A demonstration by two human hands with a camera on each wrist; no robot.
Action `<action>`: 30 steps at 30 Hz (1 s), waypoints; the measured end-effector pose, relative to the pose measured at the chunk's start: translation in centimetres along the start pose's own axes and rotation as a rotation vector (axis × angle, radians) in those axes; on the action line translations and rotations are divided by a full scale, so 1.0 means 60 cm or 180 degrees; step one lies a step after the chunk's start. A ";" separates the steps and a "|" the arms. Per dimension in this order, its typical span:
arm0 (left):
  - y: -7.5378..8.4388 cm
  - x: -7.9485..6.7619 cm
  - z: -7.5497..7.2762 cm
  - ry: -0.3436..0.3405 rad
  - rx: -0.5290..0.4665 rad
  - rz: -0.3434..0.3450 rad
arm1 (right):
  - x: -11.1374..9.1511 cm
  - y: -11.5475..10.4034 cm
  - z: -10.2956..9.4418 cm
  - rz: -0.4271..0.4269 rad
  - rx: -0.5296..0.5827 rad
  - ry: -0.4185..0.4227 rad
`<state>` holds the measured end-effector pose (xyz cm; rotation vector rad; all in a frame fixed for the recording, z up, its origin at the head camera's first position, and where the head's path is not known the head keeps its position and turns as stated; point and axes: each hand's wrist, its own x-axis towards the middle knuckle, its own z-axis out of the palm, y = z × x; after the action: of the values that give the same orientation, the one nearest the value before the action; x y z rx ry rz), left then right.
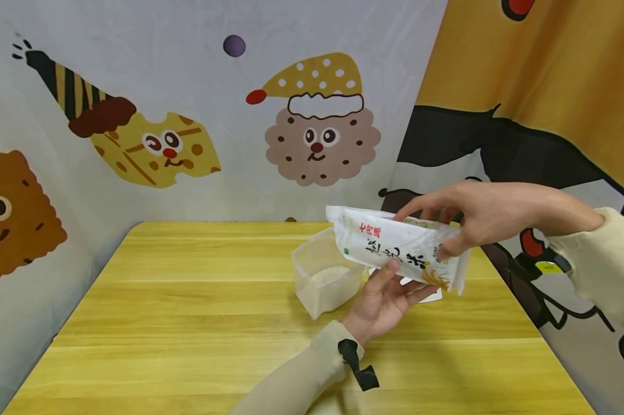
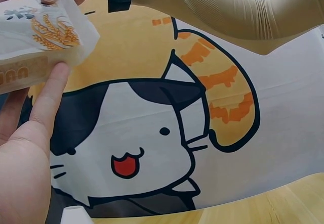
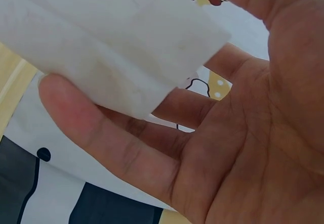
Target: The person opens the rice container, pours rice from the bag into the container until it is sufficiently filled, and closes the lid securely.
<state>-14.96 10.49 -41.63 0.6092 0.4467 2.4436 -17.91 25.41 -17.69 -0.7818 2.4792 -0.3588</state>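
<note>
A white bag of rice point(image 1: 384, 248) with dark and red lettering and a golden grain print is held tilted above the table, its left end higher. From below, my left hand point(image 1: 379, 305) holds it, thumb on the printed front and fingers under the lower edge. My right hand point(image 1: 491, 213) grips the right end from above, thumb on the front and fingers over the back; in the right wrist view its fingers point(image 3: 116, 148) lie along the bag's plain end point(image 3: 101, 47). Beneath the bag's left end stands a translucent plastic container point(image 1: 312, 288) with white rice point(image 1: 330, 275) inside.
Partly hidden behind my left hand, a flat white object point(image 1: 432, 296) lies on the wood-grain table point(image 1: 187, 323). Cartoon-printed curtains point(image 1: 239, 161) rise along the table's back and sides. A black strap point(image 1: 356, 363) hangs from my left wrist.
</note>
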 end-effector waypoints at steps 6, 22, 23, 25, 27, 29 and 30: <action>0.002 -0.001 0.000 -0.0015 0.0042 0.0032 | 0.003 -0.002 -0.001 0.0004 -0.0023 -0.0010; 0.002 0.000 0.001 0.0005 0.0098 0.0105 | 0.006 -0.006 -0.004 0.0019 -0.0062 -0.0052; 0.002 0.000 0.001 0.0008 0.0098 0.0107 | 0.006 -0.006 -0.004 0.0015 -0.0060 -0.0052; 0.002 0.000 0.001 0.0017 0.0099 0.0108 | 0.006 -0.006 -0.004 0.0012 -0.0063 -0.0052; 0.003 0.000 0.002 0.0026 0.0097 0.0104 | 0.006 -0.006 -0.004 0.0013 -0.0063 -0.0044; 0.003 0.000 0.002 0.0034 0.0101 0.0098 | 0.006 -0.005 -0.005 0.0011 -0.0064 -0.0039; 0.003 0.000 0.002 0.0033 0.0092 0.0090 | 0.005 -0.005 -0.005 0.0011 -0.0063 -0.0035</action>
<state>-14.96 10.39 -41.45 0.6191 0.4815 2.4721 -18.15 25.00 -17.45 -0.7852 2.4772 -0.3283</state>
